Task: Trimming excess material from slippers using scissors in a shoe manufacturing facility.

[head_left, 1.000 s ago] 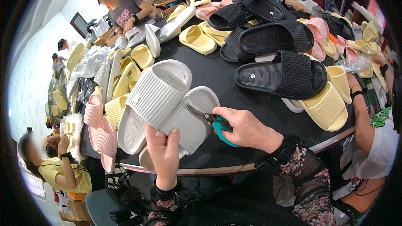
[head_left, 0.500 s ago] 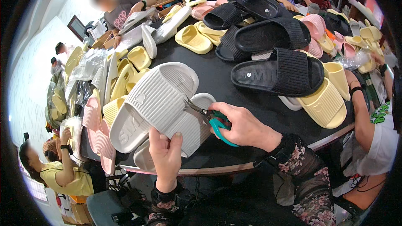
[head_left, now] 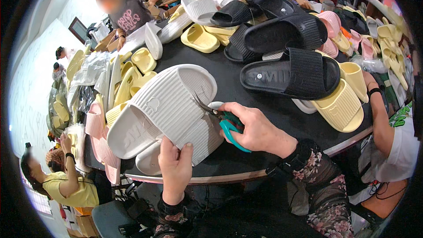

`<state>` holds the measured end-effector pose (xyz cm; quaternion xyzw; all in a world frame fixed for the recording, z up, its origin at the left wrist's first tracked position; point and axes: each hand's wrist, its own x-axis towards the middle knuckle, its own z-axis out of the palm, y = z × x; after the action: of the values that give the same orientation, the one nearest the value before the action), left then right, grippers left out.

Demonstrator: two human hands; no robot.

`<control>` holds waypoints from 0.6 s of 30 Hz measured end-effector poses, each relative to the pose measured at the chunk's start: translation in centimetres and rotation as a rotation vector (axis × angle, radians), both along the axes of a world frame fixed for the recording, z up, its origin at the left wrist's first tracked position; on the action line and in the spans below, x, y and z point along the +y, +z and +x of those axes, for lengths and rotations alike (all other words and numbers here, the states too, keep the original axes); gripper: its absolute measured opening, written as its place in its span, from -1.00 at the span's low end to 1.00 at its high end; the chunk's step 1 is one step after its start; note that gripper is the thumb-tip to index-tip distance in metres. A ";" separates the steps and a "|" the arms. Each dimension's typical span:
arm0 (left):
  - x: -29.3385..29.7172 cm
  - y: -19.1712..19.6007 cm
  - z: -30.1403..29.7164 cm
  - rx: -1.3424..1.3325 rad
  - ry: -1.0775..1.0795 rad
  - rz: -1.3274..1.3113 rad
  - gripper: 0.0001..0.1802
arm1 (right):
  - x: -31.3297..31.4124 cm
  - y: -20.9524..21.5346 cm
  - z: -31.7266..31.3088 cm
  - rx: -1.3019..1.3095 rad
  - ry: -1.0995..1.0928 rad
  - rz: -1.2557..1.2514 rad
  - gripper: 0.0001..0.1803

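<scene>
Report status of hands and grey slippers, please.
Left hand holding overlapping pale grey ribbed slippers. Right hand gripping teal-handled metal scissors, blades by upper strap. Black ribbed slippers at right, clear of scissors.

sleeves [head_left: 328, 209]: sheer black, pink-flowered | wrist cuffs [head_left: 296, 162]: solid black

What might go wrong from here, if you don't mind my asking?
The scissors in the right hand have their tips close against the grey slippers, so they could nick a strap. The left hand holds the same pair below the blades; a slip might catch it. The yellow slipper under the black one lies near the table edge and could be knocked off.
</scene>
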<state>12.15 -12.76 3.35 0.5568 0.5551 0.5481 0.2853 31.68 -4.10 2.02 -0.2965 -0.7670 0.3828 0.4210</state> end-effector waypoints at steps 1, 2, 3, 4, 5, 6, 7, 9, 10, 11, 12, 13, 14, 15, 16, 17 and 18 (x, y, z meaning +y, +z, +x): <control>0.0 -0.2 0.0 0.000 0.000 -0.002 -0.56 | 0.0 -0.1 -0.1 0.016 -0.009 0.029 -0.56; 0.1 -0.4 0.0 -0.002 0.001 0.024 -0.56 | 0.1 -0.2 -0.1 0.031 -0.018 0.059 -0.56; 0.1 -0.5 0.0 -0.003 0.001 0.051 -0.57 | 0.1 -0.2 -0.1 0.031 -0.019 0.058 -0.56; 0.1 -0.5 0.0 -0.003 0.001 0.050 -0.57 | 0.1 -0.2 -0.1 0.036 -0.016 0.059 -0.56; 0.0 -0.5 0.0 0.016 -0.004 0.064 -0.58 | 0.1 -0.1 0.0 0.042 -0.014 0.060 -0.56; 0.0 -0.4 0.0 0.036 -0.010 0.079 -0.59 | 0.1 -0.1 0.0 0.043 -0.014 0.060 -0.56; -0.1 -0.4 0.0 0.036 -0.011 0.079 -0.59 | 0.1 -0.1 0.1 0.027 -0.010 0.044 -0.53; -0.2 -0.4 -0.3 0.126 -0.001 0.034 -0.62 | 0.0 -0.1 0.2 0.012 -0.008 0.028 -0.50; -0.2 -0.3 -0.1 0.126 -0.002 0.034 -0.62 | 0.0 -0.1 0.2 0.022 -0.013 0.040 -0.50; -0.2 -0.2 0.2 0.109 0.001 0.045 -0.63 | 0.0 -0.2 0.3 0.032 -0.019 0.052 -0.50; -0.2 -0.1 0.4 0.091 0.005 0.055 -0.64 | 0.0 -0.1 0.3 0.032 -0.020 0.051 -0.50; -0.2 -0.2 0.3 0.092 0.005 0.055 -0.64 | 0.0 0.0 0.4 0.034 -0.026 0.053 -0.49; -0.2 -0.4 0.2 0.115 0.006 0.066 -0.64 | -0.1 0.1 0.4 0.035 -0.032 0.054 -0.49; -0.2 -0.6 0.0 0.138 0.008 0.076 -0.65 | 0.0 0.1 0.4 0.036 -0.032 0.054 -0.49; -0.2 -0.6 0.0 0.139 0.009 0.076 -0.65 | 0.0 0.0 0.4 0.049 -0.033 0.071 -0.49; -0.2 -0.6 -0.1 0.157 0.012 0.074 -0.65 | 0.1 -0.1 0.3 0.062 -0.033 0.087 -0.49; -0.3 -0.6 -0.1 0.174 0.016 0.072 -0.65 | 0.1 -0.1 0.3 0.063 -0.032 0.086 -0.49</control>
<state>12.01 -13.03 2.70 0.6079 0.5621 0.5195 0.2114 32.01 -4.03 1.94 -0.2782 -0.7644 0.3517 0.4633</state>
